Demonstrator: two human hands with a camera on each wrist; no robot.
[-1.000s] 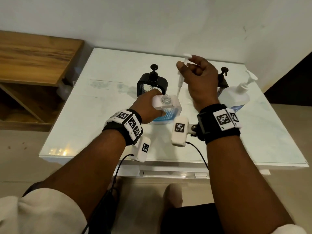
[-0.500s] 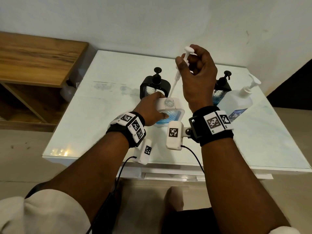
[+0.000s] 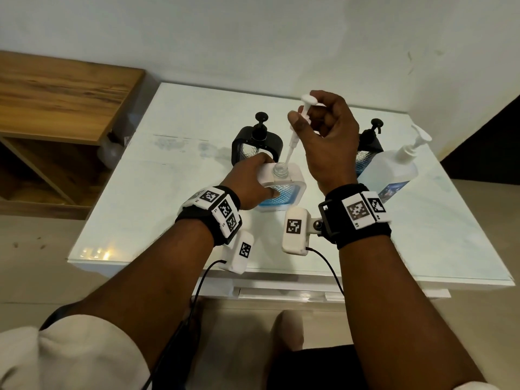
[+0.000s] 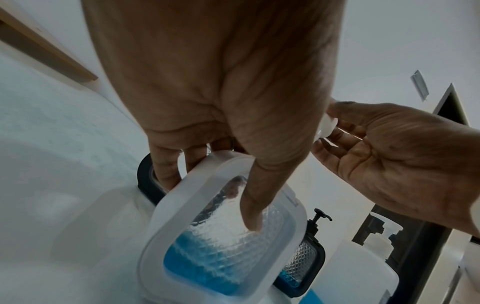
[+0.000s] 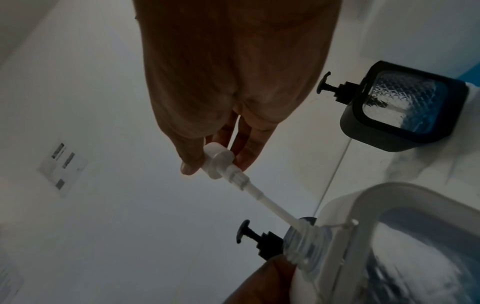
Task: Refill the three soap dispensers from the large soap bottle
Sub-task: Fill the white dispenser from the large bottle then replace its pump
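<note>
Head view evenly lit, soft and diffuse, sharp in the middle; small warm glare on the near-left edge of the table (image 3: 92, 253). Straight edges bow toward the frame borders, wide-angle stretch. Both wrist views dim, bluish, grainy; hand backlit to near silhouette in the right wrist view. Near white dispenser (image 4: 221, 236) soft and smeared, corners blurred.

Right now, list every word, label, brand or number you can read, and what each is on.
No text can be read.
Large soap bottle label: print too blurred.
Wall sticker: dark marks, too blurred.
Wrist bands: square black-and-white code markers only, no words.
</note>
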